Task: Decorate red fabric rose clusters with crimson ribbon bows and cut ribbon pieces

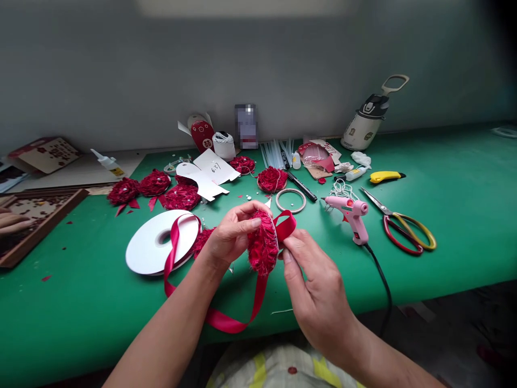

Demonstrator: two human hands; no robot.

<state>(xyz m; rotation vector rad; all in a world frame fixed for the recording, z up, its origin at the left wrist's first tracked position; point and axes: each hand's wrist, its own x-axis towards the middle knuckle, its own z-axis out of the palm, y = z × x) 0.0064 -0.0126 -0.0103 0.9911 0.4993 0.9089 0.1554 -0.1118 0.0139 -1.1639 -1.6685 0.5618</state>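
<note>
A ruffled red fabric flower (263, 245) is held on edge above the green table, its pale backing facing right. My left hand (234, 231) grips it from the left, thumb on the ruffles. At its right side my right hand (313, 275) has thumb and index finger pinched on a red ribbon (286, 225), which loops up behind the flower; the fingertips are partly hidden. The ribbon also hangs below the flower and curves left towards a white spool (151, 242).
Pink glue gun (349, 213) with a black cord, scissors (404, 226), yellow cutter (385, 177) and tape ring (291, 200) lie right. Several red flowers (154, 183) sit left. Behind stand a phone (246, 126) and bottle (363, 124). Another person's hand (12, 222) is over a wooden tray (48, 229).
</note>
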